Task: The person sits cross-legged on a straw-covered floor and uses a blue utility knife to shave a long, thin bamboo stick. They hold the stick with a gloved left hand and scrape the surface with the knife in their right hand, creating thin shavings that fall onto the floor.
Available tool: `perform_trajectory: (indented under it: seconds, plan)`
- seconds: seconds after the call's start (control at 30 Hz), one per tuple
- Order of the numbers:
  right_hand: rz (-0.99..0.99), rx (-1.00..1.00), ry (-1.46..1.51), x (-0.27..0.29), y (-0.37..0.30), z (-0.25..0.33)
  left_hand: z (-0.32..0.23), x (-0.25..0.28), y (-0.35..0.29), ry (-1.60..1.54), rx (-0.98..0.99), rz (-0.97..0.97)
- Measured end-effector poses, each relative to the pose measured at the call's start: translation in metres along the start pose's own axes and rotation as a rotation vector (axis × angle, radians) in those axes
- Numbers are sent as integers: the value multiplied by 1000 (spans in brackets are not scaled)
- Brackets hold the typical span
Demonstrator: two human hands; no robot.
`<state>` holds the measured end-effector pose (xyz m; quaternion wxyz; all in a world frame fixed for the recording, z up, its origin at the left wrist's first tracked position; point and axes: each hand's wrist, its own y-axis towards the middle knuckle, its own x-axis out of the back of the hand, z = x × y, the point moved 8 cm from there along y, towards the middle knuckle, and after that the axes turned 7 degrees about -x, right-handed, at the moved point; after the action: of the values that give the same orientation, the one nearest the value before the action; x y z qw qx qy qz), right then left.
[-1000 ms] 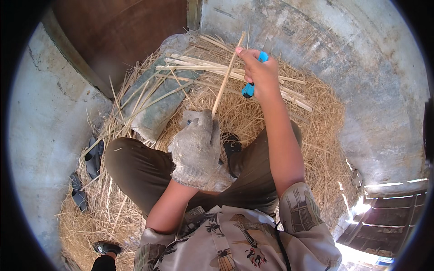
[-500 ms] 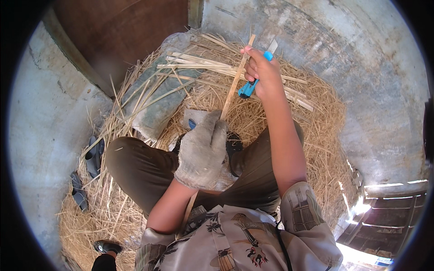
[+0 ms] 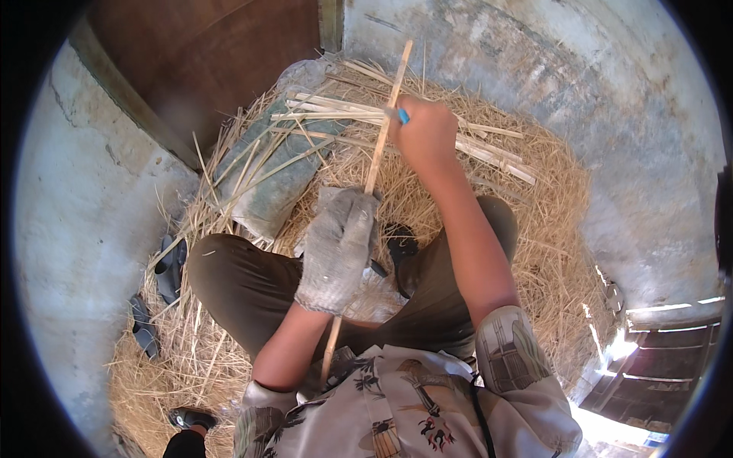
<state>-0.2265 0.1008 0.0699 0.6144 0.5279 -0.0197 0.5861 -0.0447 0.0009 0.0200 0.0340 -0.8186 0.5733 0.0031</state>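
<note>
My left hand (image 3: 337, 244), in a pale grey knit work glove, is closed around a long thin bamboo strip (image 3: 377, 160). The strip slants up and away from my lap, its lower end reaching below the glove to my shirt. Farther up, my bare right hand (image 3: 429, 137) grips a blue utility knife (image 3: 403, 116), mostly hidden by the fist. Its blade, blurred, lies at the strip's upper part and seems to touch it. Between my crossed legs, shavings and a dark shoe (image 3: 401, 243) partly show.
Thin shavings (image 3: 550, 252) cover the floor around me. Ahead lie split bamboo strips (image 3: 336, 107) and a greenish sack (image 3: 263, 202). Dark slippers (image 3: 169, 267) sit at the left, another person's shod foot (image 3: 191, 418) at lower left. A concrete wall (image 3: 649, 153) curves around the right.
My right hand has moved left and slightly down, turning so the knife's blade comes to the strip. The strip now reaches higher and stands steeper; its lower end shows below the glove.
</note>
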Motion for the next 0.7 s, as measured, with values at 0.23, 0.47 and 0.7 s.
perform_trajectory:
  seconds: [0.23, 0.47, 0.7]
  plan:
    - [75, -492, -204, 11, 26, -75, 4, -24, -17, 174, -70, 103]
    - [-39, -401, -85, 43, 30, -83, 4, -36, -23, 181, -113, 168]
    - [152, 86, -122, -4, -6, 6, -1, -3, -1, 60, 75, -18]
